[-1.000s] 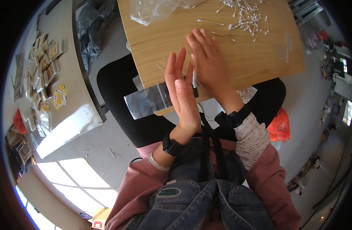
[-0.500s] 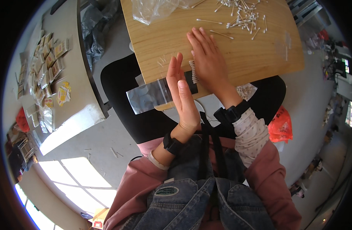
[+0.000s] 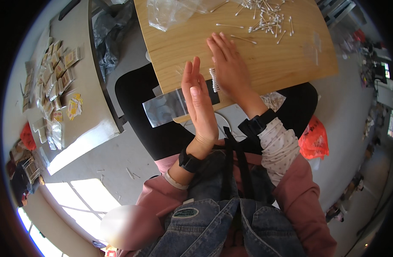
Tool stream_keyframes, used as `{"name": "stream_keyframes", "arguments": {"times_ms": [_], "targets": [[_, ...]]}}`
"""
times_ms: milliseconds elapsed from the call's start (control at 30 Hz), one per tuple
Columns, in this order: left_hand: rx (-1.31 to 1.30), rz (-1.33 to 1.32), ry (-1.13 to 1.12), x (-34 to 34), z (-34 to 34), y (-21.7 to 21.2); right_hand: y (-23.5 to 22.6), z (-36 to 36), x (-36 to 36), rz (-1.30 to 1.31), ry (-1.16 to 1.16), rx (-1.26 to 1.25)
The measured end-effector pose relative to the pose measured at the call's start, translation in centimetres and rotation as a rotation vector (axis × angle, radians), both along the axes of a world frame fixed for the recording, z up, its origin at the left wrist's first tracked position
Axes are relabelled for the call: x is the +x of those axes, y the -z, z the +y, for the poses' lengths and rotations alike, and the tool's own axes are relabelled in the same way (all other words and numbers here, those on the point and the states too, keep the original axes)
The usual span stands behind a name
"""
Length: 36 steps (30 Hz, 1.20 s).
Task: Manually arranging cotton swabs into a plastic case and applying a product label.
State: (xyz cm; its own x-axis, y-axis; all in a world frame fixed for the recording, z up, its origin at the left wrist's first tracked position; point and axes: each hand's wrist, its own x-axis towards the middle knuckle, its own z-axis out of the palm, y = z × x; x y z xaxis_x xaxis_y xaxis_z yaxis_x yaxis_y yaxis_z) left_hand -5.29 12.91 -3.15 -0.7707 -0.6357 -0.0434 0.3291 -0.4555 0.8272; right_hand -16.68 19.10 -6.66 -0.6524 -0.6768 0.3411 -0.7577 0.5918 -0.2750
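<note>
My right hand [image 3: 232, 70] lies palm down on the wooden tabletop, fingers stretched out together. A neat row of white cotton swab tips [image 3: 214, 80] shows along its thumb side; the rest of those swabs is hidden beneath the palm. To the left, my left hand [image 3: 200, 105] stands on edge with straight fingers and its thumb up, holding nothing visible. It is a small gap away from the row of tips. Behind its wrist side, a clear plastic pouch [image 3: 162, 109] lies across the table's near edge, beside a dark flat thing [image 3: 214, 97] partly covered by the hands.
Loose cotton swabs [image 3: 269, 19] are heaped at the table's far side, near a crumpled clear bag [image 3: 170, 13]. Many small packs [image 3: 55, 73] cover a grey table at left. A red plastic bag [image 3: 312, 139] sits right of my knee. A transparent bag of swabs [image 3: 273, 100] rests by my right wrist.
My left hand has shifted slightly left, widening the gap to the swab tips. The right hand stays flat over the row. The whole view has moved a little.
</note>
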Motion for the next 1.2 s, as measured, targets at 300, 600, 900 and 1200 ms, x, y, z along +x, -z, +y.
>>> {"name": "stream_keyframes", "arguments": {"times_ms": [300,600,900,1200], "targets": [[-1.066,-0.553,0.201,7.2,-11.5,-1.1,0.2,-0.4,0.7,-0.021,-0.003,-0.052],[-1.453,-0.41,0.353,5.6,-12.5,-0.6,0.0,-3.2,4.8,-0.05,-0.037,-0.035],[-1.318,-0.289,0.369,5.2,-12.8,0.5,-0.1,-4.3,5.5,-0.062,-0.04,-0.01],[-1.257,-0.232,0.354,5.4,-12.9,1.7,-0.3,-4.4,5.9,-0.091,-0.082,0.007]]}}
